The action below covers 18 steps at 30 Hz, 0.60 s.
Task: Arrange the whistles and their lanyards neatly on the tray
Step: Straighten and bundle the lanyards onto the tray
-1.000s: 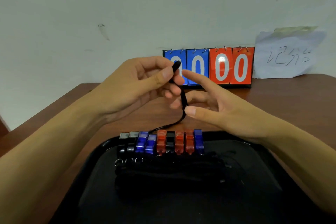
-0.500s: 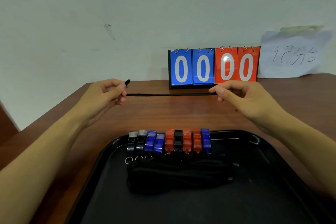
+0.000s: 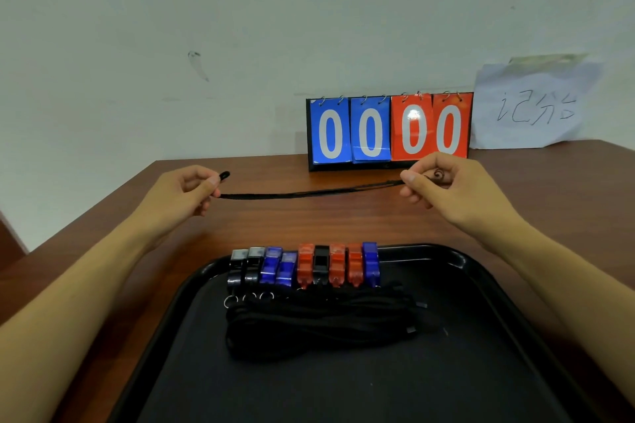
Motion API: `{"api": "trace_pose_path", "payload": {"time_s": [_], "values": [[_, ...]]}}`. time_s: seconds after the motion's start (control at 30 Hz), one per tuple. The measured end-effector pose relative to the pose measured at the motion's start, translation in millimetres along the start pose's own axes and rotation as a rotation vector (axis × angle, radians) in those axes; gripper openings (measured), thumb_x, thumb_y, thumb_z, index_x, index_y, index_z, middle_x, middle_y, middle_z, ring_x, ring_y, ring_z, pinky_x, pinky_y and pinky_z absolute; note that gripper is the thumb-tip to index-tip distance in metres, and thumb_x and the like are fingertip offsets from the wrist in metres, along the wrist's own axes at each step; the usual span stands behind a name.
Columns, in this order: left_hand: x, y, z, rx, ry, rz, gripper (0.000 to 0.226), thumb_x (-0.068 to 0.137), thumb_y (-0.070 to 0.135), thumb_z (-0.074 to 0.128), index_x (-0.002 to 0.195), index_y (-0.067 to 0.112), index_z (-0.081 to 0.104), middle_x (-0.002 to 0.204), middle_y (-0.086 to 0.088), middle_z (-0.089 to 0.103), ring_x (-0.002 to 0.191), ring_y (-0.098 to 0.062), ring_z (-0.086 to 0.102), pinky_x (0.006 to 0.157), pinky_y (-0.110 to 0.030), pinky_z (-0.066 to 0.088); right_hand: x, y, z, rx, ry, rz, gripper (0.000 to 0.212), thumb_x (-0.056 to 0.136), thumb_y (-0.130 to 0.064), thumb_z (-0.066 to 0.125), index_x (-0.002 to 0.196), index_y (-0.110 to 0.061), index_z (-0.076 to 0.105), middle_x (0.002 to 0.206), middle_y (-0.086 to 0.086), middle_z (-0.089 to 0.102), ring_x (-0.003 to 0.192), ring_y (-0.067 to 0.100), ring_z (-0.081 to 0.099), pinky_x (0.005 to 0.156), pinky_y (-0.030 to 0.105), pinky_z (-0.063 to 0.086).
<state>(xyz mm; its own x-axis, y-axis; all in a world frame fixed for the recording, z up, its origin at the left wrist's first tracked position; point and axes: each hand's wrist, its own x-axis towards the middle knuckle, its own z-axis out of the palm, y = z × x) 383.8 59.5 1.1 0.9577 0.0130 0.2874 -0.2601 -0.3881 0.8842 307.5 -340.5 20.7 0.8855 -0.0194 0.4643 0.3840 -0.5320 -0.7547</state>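
While pinched taut, lanyard [image 3: 309,194] spans left hand [image 3: 185,192], right hand [image 3: 446,189].

Reads "0 0 0 0" in white on the black-framed flip scoreboard [image 3: 390,130], two blue cards, two red. At its 3 o'clock, handwritten "记分" on the white paper sheet [image 3: 536,110].

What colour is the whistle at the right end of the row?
Blue whistle; head view.
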Motion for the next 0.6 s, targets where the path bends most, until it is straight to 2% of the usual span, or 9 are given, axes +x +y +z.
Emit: {"api": "trace_pose_path", "payload": {"time_s": [0.1, 0.23, 0.3, 0.4, 0.5, 0.6], "values": [[-5.3, 15.5, 5.0, 0.002, -0.035, 0.055, 0.016, 0.104, 0.022, 0.06, 0.098, 0.012, 0.071, 0.078, 0.007, 0.072, 0.067, -0.018, 0.053, 0.068, -0.031, 0.05, 0.1, 0.2, 0.9, -0.029, 0.018, 0.0, 0.015, 0.092, -0.038, 0.069, 0.091, -0.023, 0.071, 0.079, -0.006, 0.077, 0.074, 0.006, 0.073, 0.072, 0.022, 0.057], [-20.1, 58.1, 16.8, -0.078, -0.075, 0.142, 0.014, 0.101, 0.022, 0.064, 0.097, 0.014, 0.074, 0.082, 0.005, 0.074, 0.064, -0.013, 0.054, 0.067, -0.029, 0.048, 1.4, -12.3, -2.3, -0.005, 0.023, 0.004, 0.011, 0.093, -0.034, 0.07, 0.096, -0.023, 0.071, 0.078, -0.009, 0.075, 0.07, 0.004, 0.071, 0.075, 0.029, 0.063], [-32.7, 86.8, 24.5, -0.072, -0.113, 0.197, 0.013, 0.097, 0.023, 0.068, 0.1, 0.014, 0.078, 0.083, 0.003, 0.078, 0.063, -0.01, 0.057, 0.067, -0.027, 0.051, 0.7, -34.0, -7.0, -0.012, -0.002, -0.066, 0.012, 0.093, -0.033, 0.07, 0.103, -0.027, 0.069, 0.08, -0.008, 0.076, 0.075, 0.004, 0.073, 0.079, 0.027, 0.062], [-57.7, 128.8, 37.6, -0.048, -0.187, 0.28, 0.012, 0.093, 0.024, 0.072, 0.1, 0.019, 0.08, 0.087, 0.0, 0.082, 0.065, -0.008, 0.06, 0.065, -0.021, 0.053, -8.0, -73.1, -9.5, -0.066, -0.098, -0.213, 0.025, 0.093, -0.036, 0.07, 0.116, -0.036, 0.063, 0.083, -0.005, 0.075, 0.077, 0.009, 0.074, 0.088, 0.027, 0.057], [-84.0, 162.7, 48.1, -0.072, -0.266, 0.343, 0.01, 0.094, 0.021, 0.071, 0.091, 0.022, 0.08, 0.084, -0.001, 0.082, 0.061, -0.006, 0.058, 0.061, -0.019, 0.05, -25.6, -105.8, -8.4, -0.101, -0.155, -0.328, 0.032, 0.091, -0.039, 0.07, 0.122, -0.042, 0.063, 0.083, -0.008, 0.071, 0.075, 0.008, 0.072, 0.078, 0.019, 0.053], [-107.9, 184.9, 54.0, -0.049, -0.338, 0.382, 0.012, 0.094, 0.024, 0.072, 0.087, 0.021, 0.081, 0.081, -0.001, 0.08, 0.058, -0.006, 0.053, 0.061, -0.02, 0.046, -45.0, -126.6, -12.5, -0.074, -0.138, -0.387, 0.026, 0.091, -0.04, 0.071, 0.117, -0.038, 0.068, 0.082, -0.01, 0.071, 0.074, 0.006, 0.071, 0.073, 0.012, 0.049]]}}
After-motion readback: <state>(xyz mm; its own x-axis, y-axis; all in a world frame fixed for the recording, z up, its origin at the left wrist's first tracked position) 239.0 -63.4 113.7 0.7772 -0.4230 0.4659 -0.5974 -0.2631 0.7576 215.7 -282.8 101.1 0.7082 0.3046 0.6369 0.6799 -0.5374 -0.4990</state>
